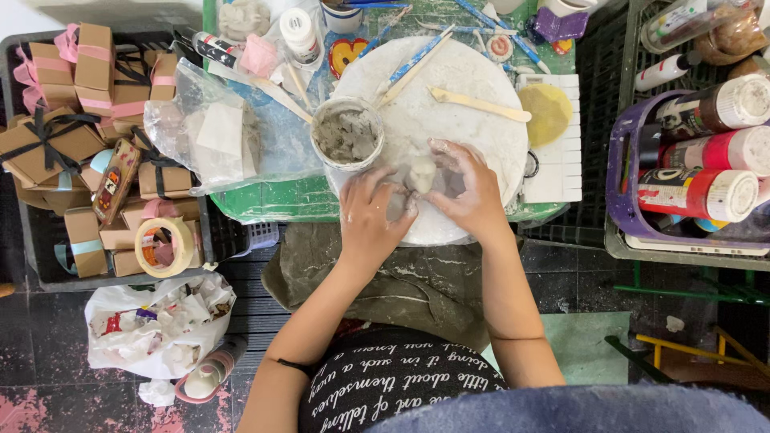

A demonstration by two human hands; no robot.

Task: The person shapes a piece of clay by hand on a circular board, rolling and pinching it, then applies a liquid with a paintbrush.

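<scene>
Both hands on the small pale clay piece, sitting near the front edge of the round white board. Left hand fingers curled and pressed against its near-left side; right hand fingers cupped over the right side, pinching it from there. Risk: the piece looks soft, so squeezing from both sides could crush or tilt it. The cup of grey slip stands just beyond the left fingers, near enough that a knuckle lifting forward would probably tip it over the green tabletop. Wooden modelling tool and blue-patterned sticks lie beyond the right fingers, apart from them; a wide sweep could knock them. Board edge lies under the wrists, so little room to pull the piece toward the body. Crumpled plastic bag crowds left of the left fingers. Open room: the bare board beyond and right of the right fingers.
</scene>
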